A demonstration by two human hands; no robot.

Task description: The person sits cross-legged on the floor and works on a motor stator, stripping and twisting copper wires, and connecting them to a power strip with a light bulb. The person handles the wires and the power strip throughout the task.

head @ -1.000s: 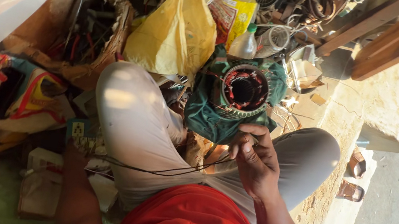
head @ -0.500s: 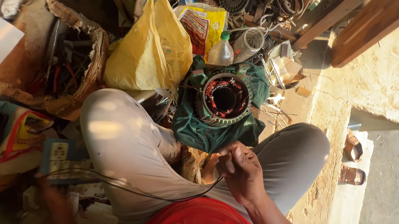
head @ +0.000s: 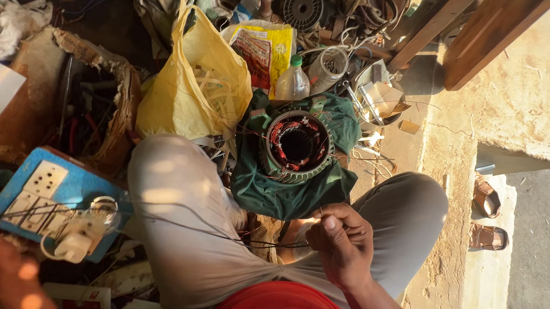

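I sit with knees apart in grey trousers. My right hand (head: 342, 242) pinches a thin dark wire (head: 204, 230) that runs across my left thigh toward the lower left. My left hand (head: 7, 266) rests at the bottom left, its fingers on the wire end beside a blue switchboard (head: 57, 205) with white switches and a white plug. Between my knees a round motor stator (head: 297, 145) with copper windings sits on a dark green cloth (head: 277, 188).
A yellow plastic bag (head: 194, 86) of strips stands left of the stator. A torn cardboard box (head: 88, 103) of tools lies further left. A plastic bottle (head: 292, 80), motor parts and wooden planks (head: 489, 34) crowd the top. Sandals (head: 486, 217) lie by the concrete step on the right.
The view has shifted so the switchboard and my left hand show at the lower left. My right hand keeps its hold on the wire, now stretched across my thigh.
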